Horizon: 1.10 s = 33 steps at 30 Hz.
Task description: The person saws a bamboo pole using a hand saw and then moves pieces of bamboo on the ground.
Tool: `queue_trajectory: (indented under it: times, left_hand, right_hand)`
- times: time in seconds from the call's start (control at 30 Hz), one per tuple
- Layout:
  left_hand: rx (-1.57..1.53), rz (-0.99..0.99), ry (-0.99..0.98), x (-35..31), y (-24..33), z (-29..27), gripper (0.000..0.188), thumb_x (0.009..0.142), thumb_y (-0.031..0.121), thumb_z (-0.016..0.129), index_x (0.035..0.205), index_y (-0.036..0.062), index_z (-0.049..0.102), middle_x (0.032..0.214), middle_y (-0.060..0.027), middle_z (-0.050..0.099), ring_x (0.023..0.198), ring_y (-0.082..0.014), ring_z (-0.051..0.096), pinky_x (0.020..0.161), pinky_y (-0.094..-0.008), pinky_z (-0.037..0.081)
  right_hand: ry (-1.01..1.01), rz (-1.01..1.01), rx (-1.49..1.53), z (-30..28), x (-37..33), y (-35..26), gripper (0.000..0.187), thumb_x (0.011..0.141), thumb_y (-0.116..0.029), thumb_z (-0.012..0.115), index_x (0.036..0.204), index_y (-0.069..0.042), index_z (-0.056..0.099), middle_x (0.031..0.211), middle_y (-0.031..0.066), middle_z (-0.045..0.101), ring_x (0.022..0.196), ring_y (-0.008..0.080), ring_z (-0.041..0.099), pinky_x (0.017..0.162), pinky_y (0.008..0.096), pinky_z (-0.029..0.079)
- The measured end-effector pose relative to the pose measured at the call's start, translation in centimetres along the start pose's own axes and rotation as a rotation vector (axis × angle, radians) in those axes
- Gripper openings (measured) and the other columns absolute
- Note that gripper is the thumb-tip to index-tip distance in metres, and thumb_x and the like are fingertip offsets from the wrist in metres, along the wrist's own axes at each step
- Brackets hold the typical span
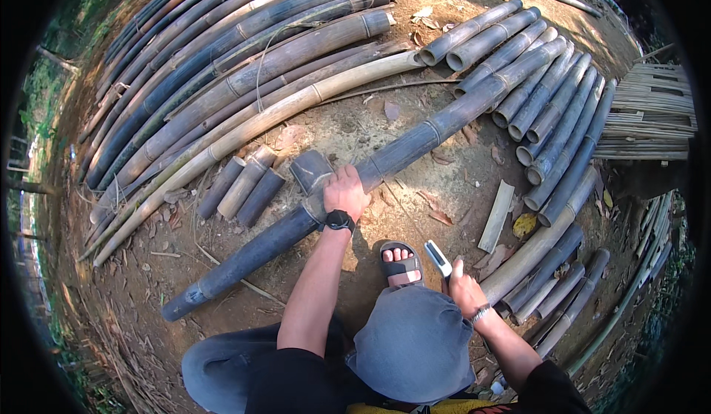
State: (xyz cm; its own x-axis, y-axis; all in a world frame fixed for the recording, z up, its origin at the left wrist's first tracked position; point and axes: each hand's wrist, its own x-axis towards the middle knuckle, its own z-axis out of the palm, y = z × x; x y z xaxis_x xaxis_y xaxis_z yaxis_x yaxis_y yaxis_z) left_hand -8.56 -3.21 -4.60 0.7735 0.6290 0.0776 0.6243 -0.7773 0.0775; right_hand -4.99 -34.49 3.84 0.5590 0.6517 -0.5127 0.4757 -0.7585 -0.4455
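Observation:
A long dark bamboo pole (259,255) lies diagonally before me, from the lower left to the cut pieces at the upper right. My left hand (345,193), with a black watch on its wrist, is closed over the pole near its middle. Beside that hand, a short bamboo piece (310,169) sits against the pole. My right hand (465,289) grips a hand saw (438,258) by its white and black handle. The saw's blade shows edge-on as a thin line running toward the pole; whether it touches cannot be made out.
Long bamboo poles (255,40) are stacked at the upper left. Cut bamboo lengths (548,110) line the right, with a flat bamboo strip (496,216) nearer. Short pieces (241,184) lie left of my left hand. My sandalled foot (401,262) stands between my hands.

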Motion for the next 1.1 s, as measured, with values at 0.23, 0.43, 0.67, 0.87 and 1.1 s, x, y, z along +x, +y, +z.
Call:
queue_trajectory:
  times: [0.23,0.43,0.67,0.87,1.1]
  left_hand:
    - [-0.048,-0.018,-0.044,-0.7,-1.3,0.7,0.057,0.059,0.034,0.083,0.098,0.005,0.054,0.095,-0.0109,0.062,0.088,-0.0271,0.065,0.078,-0.0383,0.051]
    - [-0.038,0.043,0.112,-0.2,1.4,0.1,0.048,0.062,0.029,0.078,0.096,0.0049,0.055,0.092,-0.0117,0.062,0.085,-0.0292,0.065,0.077,-0.0399,0.051]
    - [-0.066,-0.033,0.154,-0.7,0.0,0.5,0.048,0.062,0.025,0.077,0.098,0.004,0.054,0.094,-0.0125,0.061,0.087,-0.0304,0.063,0.081,-0.0413,0.049]
    - [-0.246,-0.114,0.106,-1.7,1.0,-1.7,0.072,0.054,0.03,0.083,0.113,0.0025,0.052,0.105,-0.0155,0.06,0.1,-0.0345,0.059,0.091,-0.0429,0.046]
    - [-0.348,-0.049,-0.008,-1.5,-0.9,-1.8,0.089,0.058,0.036,0.083,0.13,-0.0021,0.046,0.128,-0.0232,0.054,0.116,-0.0393,0.054,0.102,-0.045,0.042]
  right_hand:
    - [-0.014,0.018,0.0,2.1,1.8,0.0,0.029,0.093,-0.015,0.048,0.105,0.009,0.037,0.071,0.0321,0.063,0.069,0.0482,0.064,0.061,0.0546,0.052]
    - [0.1,-0.057,-0.008,1.4,8.2,-2.2,0.028,0.095,-0.018,0.046,0.105,0.007,0.038,0.076,0.0331,0.063,0.073,0.0489,0.065,0.065,0.0553,0.052]
    - [0.015,0.003,0.096,3.1,-3.9,5.1,0.045,0.092,-0.022,0.051,0.119,0.009,0.033,0.077,0.0334,0.063,0.075,0.0513,0.063,0.066,0.0576,0.049]
    - [0.015,0.049,0.236,7.6,-2.9,8.0,0.046,0.09,-0.028,0.055,0.118,0.003,0.036,0.078,0.0327,0.064,0.075,0.0516,0.062,0.065,0.0579,0.049]
    - [-0.036,0.022,0.236,6.2,-0.5,7.3,0.046,0.091,-0.032,0.057,0.114,0.002,0.038,0.078,0.0325,0.064,0.075,0.0517,0.062,0.065,0.058,0.049]
